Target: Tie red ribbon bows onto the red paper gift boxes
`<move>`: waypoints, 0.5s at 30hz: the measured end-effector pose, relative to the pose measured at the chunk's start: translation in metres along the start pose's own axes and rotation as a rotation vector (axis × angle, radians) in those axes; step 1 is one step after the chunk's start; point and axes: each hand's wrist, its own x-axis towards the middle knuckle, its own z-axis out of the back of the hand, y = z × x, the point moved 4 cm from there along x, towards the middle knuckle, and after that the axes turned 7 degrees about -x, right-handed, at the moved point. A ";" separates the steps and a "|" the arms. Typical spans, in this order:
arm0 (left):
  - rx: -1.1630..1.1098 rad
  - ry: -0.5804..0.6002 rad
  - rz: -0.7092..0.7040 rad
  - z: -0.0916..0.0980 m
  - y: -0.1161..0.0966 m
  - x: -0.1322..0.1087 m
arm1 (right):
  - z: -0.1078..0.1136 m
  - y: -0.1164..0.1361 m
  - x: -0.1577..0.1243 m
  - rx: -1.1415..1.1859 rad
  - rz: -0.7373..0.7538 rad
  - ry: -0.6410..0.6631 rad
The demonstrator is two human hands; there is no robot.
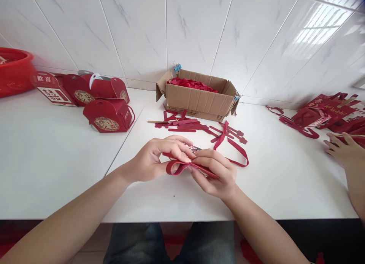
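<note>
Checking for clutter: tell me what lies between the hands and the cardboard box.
Head view: loose red strips lie scattered on the table between the cardboard box and the left hand and right hand, both pinching a red piece.

The one view comes from the person's head — it looks forward and down across the white worktop [51,169] toward the tiled wall [194,28] along its far edge. The left hand [151,162] and right hand [218,173] sit close under the lens, near the worktop's front edge.
</note>
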 end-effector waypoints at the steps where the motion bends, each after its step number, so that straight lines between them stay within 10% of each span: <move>1: 0.007 -0.006 -0.010 -0.001 -0.001 0.000 | 0.000 0.000 0.000 0.004 -0.002 0.000; 15: -0.086 -0.108 0.025 -0.007 -0.009 0.002 | 0.001 0.000 0.000 -0.013 0.024 -0.018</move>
